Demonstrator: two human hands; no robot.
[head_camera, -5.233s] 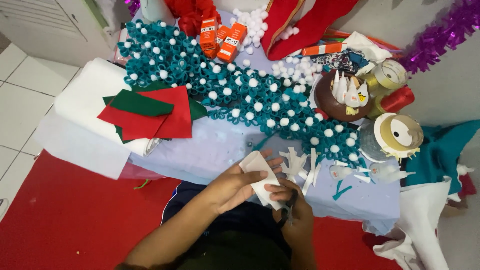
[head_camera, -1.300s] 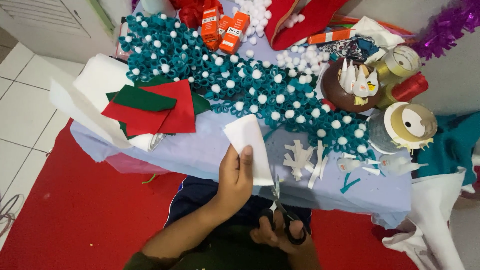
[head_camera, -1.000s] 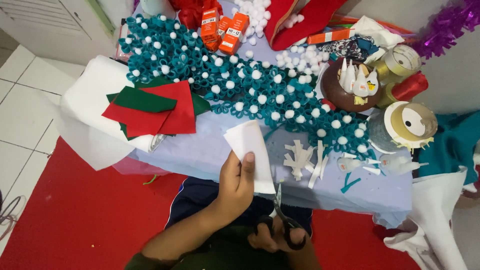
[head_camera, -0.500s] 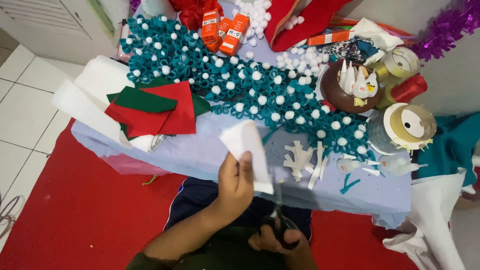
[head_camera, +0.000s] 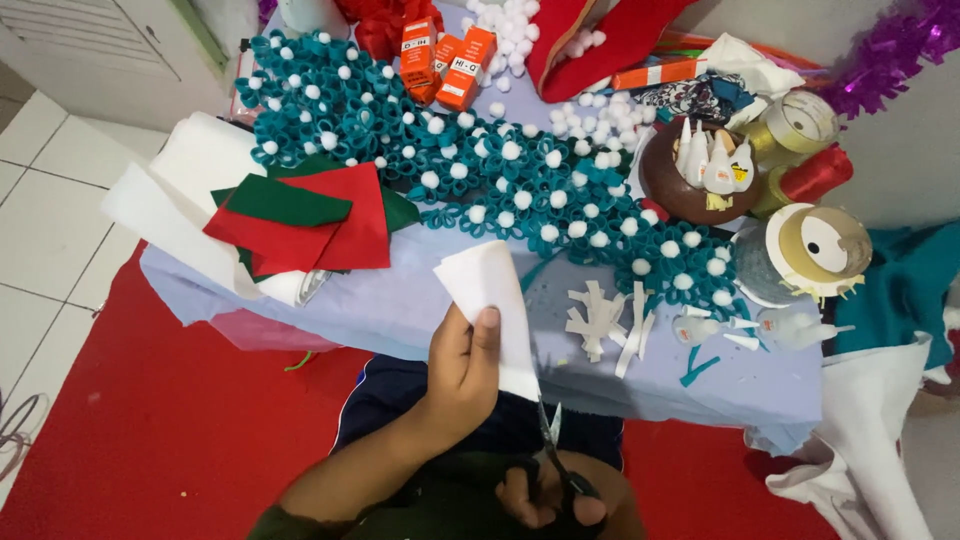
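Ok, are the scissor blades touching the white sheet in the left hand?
Touching. The head view shows the scissors in the right hand with blade tips meeting the lower corner of the white sheet, which the left hand pinches upright; no gap shows.

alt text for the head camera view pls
Seen from above, a person's left hand holds up a white sheet while the right hand works scissors at its lower edge, over a table strewn with teal pompom garland and red and green felt.

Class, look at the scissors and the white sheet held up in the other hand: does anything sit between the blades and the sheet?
Nothing visible does. The scissors in the right hand point up at the lower corner of the white sheet held by the left hand.
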